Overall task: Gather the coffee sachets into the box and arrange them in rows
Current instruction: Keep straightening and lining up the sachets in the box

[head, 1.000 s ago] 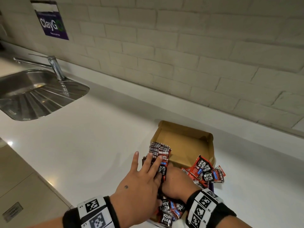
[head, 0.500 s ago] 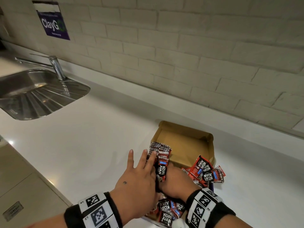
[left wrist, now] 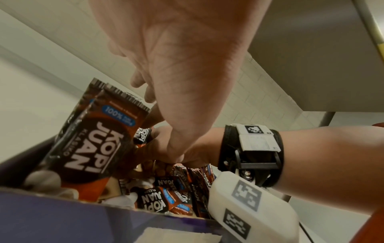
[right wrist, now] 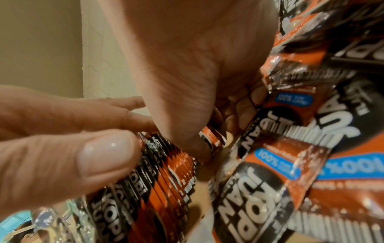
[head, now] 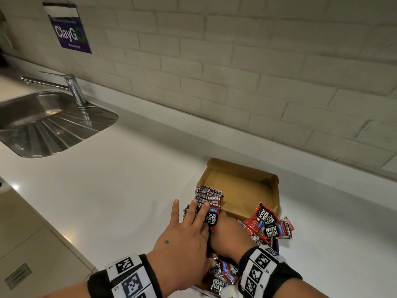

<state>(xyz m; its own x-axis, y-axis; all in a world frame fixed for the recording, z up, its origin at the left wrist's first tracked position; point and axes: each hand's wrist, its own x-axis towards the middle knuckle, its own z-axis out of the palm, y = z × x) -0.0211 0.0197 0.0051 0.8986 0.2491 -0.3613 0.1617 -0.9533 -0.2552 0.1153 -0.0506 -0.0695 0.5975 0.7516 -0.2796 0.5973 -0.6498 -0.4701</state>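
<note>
Left hand has slid back a bit toward the wrist side since a second ago; its fingers stay straight and spread, pressing flat on the upright row of sachets at the left wall of the box. Right hand sits inside the box just beside the left, fingers curled round the near end of that same row per the right wrist view. Loose sachets lie piled in the box's right side, some overhanging its edge, more at the near end. Box sits on the white table, far half bare cardboard. Sink well off to the left.
</note>
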